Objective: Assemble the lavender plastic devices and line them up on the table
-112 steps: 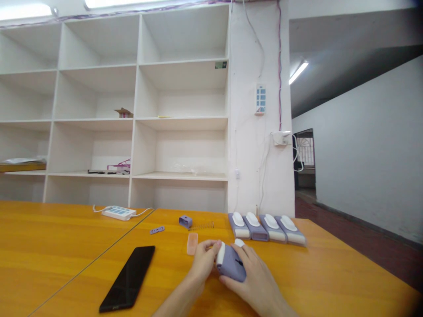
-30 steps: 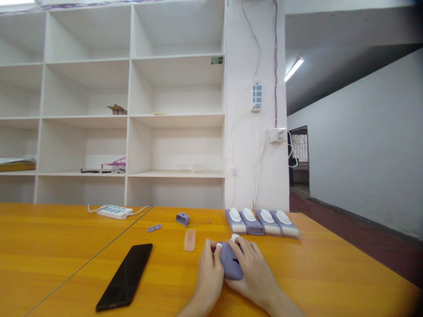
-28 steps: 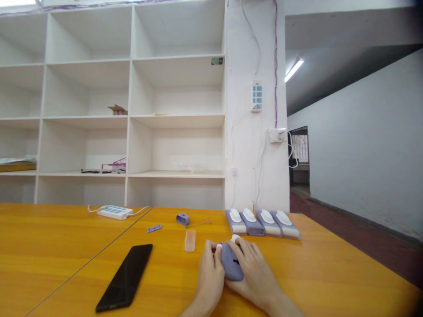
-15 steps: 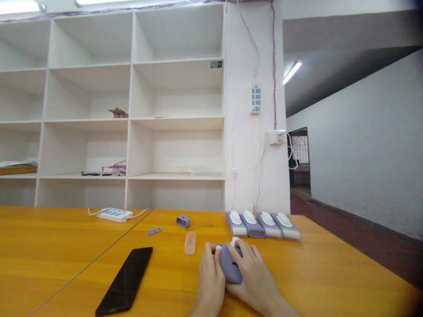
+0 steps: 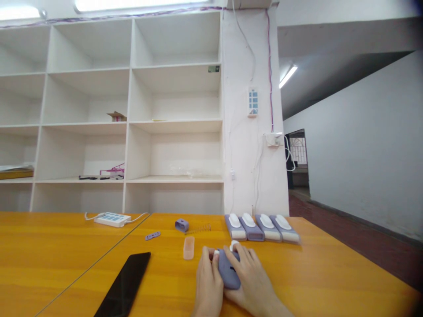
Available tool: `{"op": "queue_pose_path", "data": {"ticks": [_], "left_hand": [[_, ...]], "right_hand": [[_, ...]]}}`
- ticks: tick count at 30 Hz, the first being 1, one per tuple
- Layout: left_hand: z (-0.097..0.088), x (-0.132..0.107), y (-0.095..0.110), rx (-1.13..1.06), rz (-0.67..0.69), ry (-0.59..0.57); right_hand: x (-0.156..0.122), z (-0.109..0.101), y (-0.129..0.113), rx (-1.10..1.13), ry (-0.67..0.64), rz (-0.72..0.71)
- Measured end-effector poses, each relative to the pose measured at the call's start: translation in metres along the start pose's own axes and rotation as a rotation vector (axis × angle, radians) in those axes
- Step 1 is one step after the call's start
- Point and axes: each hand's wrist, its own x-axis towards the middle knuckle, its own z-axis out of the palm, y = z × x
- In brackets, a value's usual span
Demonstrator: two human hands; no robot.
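Note:
A purple-grey plastic casing (image 5: 228,274) with a dark slot is held low over the wooden table. My left hand (image 5: 209,279) grips its left side, fingers bent around the edge. From the right, my right hand (image 5: 254,278) wraps it, with the fingers over the top and part of the palm beneath. A white part (image 5: 234,245) shows at the far end by my right fingertips. Beyond the hands lie a clear pinkish plastic cover (image 5: 189,248), a hollow purple piece (image 5: 181,225), a metal spring (image 5: 200,229) and a flat purple strip (image 5: 152,236).
Several purple-and-white units (image 5: 250,229) stand in a row at the table's back right. A black phone (image 5: 127,284) lies to the left, and a white power strip (image 5: 112,219) with a cable sits behind it. White shelving (image 5: 173,179) rises beyond the table.
The camera has tilted up slightly, so the scene sits a little lower in view. Both hands keep their grip on the casing, with hardly any visible movement.

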Motion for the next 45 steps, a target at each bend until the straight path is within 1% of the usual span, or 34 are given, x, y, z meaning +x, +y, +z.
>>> {"op": "queue_pose_path", "data": {"ticks": [4,9,14,18,20,22,23,25,27,29,30,32,33,35,36,38,40,41,43,45], "left_hand": [[0.0,0.0,-0.002,0.003,-0.011,0.024],[0.0,0.001,-0.003,-0.023,-0.007,0.008],[-0.003,0.003,-0.002,-0.105,-0.035,-0.023],[-0.008,0.009,0.007,-0.276,-0.053,-0.069],[-0.01,0.013,0.012,-0.346,-0.092,-0.059],[-0.012,0.017,0.015,-0.376,-0.121,-0.038],[-0.013,0.02,0.015,-0.363,-0.112,-0.018],[-0.02,0.026,0.016,-0.269,-0.042,0.047],[-0.032,0.034,0.014,-0.086,0.053,0.115],[-0.048,0.042,0.01,0.153,0.136,0.131],[-0.056,0.046,0.007,0.289,0.174,0.126],[-0.069,0.052,-0.002,0.566,0.209,0.123],[-0.073,0.054,-0.007,0.692,0.19,0.126],[-0.079,0.057,-0.019,0.878,0.098,0.12],[-0.08,0.058,-0.025,0.927,0.042,0.103],[-0.082,0.06,-0.035,0.924,-0.047,0.049],[-0.083,0.061,-0.043,0.857,-0.087,-0.006],[-0.083,0.061,-0.046,0.823,-0.09,-0.021],[-0.084,0.063,-0.05,0.773,-0.077,-0.04],[-0.084,0.065,-0.05,0.697,-0.054,-0.045]], "right_hand": [[0.0,-0.004,-0.003,0.008,-0.032,0.014],[0.0,-0.005,-0.003,0.007,-0.026,0.004],[-0.002,-0.003,0.004,0.058,0.027,-0.013],[-0.003,-0.008,0.004,0.218,0.129,0.055],[-0.002,-0.013,0.001,0.366,0.187,0.098],[0.002,-0.02,-0.002,0.558,0.256,0.175],[0.004,-0.023,-0.004,0.671,0.289,0.233],[0.008,-0.031,-0.007,0.958,0.315,0.392],[0.011,-0.037,-0.008,1.32,0.279,0.562],[0.012,-0.041,-0.007,1.671,0.256,0.686],[0.012,-0.042,-0.005,1.805,0.253,0.728],[0.012,-0.042,-0.003,1.969,0.237,0.778],[0.012,-0.041,-0.001,2.008,0.208,0.785],[0.012,-0.039,-0.001,2.017,0.142,0.762],[0.012,-0.038,-0.001,1.985,0.117,0.743],[0.012,-0.037,-0.002,1.832,0.098,0.704],[0.011,-0.035,-0.003,1.566,0.117,0.628],[0.01,-0.034,-0.003,1.404,0.139,0.563],[0.008,-0.033,-0.001,1.056,0.167,0.397],[0.004,-0.031,0.001,0.733,0.142,0.242]]}}
